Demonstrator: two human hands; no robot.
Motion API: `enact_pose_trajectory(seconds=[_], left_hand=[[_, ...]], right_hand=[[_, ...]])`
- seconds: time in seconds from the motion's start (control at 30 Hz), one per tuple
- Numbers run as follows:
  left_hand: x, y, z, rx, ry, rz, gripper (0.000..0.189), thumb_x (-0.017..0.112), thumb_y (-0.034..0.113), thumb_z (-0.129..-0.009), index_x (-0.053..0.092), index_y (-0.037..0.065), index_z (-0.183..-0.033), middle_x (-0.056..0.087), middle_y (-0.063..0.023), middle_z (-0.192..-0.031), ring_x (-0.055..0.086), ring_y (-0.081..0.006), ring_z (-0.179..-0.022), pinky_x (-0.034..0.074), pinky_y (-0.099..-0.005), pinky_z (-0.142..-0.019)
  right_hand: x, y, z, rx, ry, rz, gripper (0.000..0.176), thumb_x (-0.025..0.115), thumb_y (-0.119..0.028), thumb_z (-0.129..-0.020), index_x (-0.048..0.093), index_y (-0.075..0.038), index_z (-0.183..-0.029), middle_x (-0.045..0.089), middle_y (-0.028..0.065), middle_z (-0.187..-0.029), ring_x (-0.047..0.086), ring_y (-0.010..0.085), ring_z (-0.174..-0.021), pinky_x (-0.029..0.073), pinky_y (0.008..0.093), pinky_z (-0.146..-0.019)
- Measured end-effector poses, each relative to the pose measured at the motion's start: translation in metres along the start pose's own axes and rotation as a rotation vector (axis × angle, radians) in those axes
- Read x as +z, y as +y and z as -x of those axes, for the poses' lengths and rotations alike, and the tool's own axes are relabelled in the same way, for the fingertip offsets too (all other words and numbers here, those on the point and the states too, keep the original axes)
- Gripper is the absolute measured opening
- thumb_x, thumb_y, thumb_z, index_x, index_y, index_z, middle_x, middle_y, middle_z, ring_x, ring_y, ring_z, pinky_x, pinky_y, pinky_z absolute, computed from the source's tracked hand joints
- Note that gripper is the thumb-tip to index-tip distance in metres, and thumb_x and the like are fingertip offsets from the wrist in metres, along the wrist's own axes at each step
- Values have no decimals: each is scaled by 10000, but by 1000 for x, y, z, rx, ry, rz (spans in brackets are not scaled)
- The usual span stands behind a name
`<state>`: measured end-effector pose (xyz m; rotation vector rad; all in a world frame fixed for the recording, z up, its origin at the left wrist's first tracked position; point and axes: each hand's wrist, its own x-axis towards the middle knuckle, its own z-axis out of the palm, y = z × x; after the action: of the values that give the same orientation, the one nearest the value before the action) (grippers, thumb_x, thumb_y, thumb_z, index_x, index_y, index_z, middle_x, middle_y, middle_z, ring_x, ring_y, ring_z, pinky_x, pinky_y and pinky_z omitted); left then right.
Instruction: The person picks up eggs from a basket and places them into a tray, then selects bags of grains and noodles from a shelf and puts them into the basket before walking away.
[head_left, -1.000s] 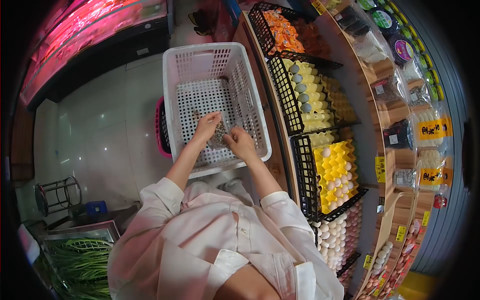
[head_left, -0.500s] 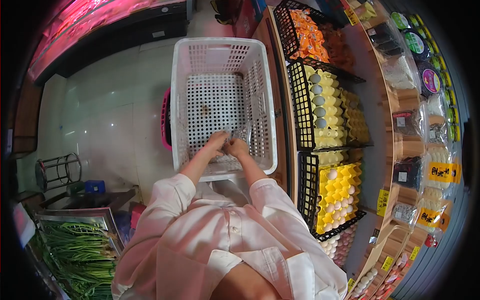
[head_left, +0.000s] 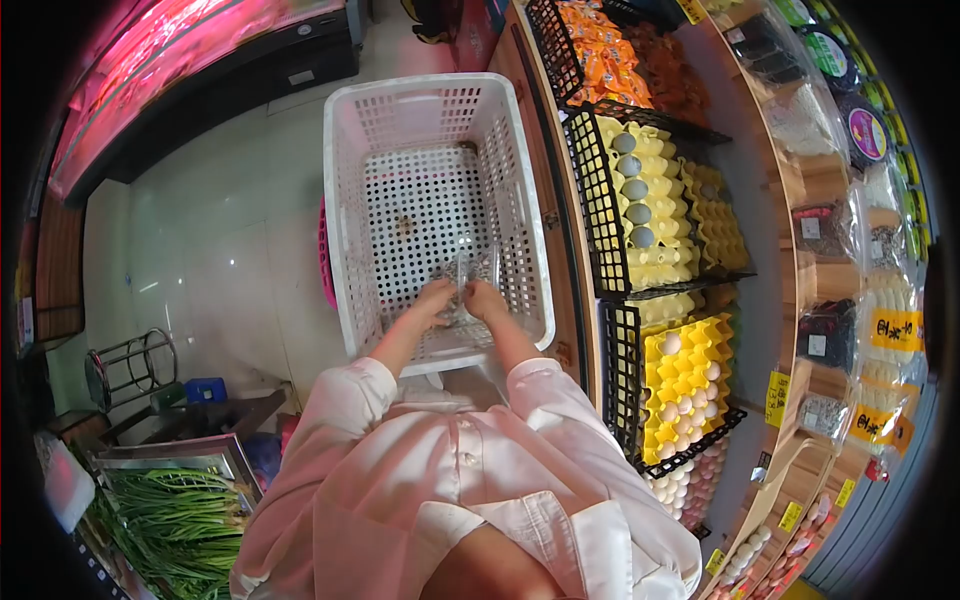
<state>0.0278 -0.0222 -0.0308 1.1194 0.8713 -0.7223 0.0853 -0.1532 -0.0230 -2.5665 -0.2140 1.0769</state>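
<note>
Both hands reach into the near end of a white perforated plastic basket [head_left: 535, 215]. A clear plastic bag [head_left: 485, 262] with small speckled contents stands near its right wall. My left hand [head_left: 433, 303] is closed, fingers bent at the bag's left side. Close beside it, my right hand [head_left: 484, 300] pinches the upper part of the bag. Some clear plastic shows between and below the hands. The fingertips are small in view and partly hidden.
Right of the basket, black crates [head_left: 605, 215] hold egg trays [head_left: 690, 385] and orange packets [head_left: 605, 60]. Farther right is a shelf of bagged goods [head_left: 825, 235]. A pink basket [head_left: 326, 262], a metal stool frame [head_left: 135, 368] and green vegetables [head_left: 175, 520] are at left.
The view has shifted slightly. The hands have moved a little lower relative to the basket, and more of the clear bag shows above them.
</note>
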Motion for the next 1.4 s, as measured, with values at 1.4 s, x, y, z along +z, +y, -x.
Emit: enact_pose_trajectory(seconds=[1.4], left_hand=[[381, 106, 278, 1556, -807, -843, 315, 583, 106, -853, 554, 9, -1151, 580, -127, -1120, 553, -220, -1060, 420, -301, -900]], right_hand=[[-225, 203, 427, -311, 1164, -800, 300, 570, -133, -874, 573, -46, -1161, 635, 70, -1048, 603, 128, -921, 477, 269, -812]])
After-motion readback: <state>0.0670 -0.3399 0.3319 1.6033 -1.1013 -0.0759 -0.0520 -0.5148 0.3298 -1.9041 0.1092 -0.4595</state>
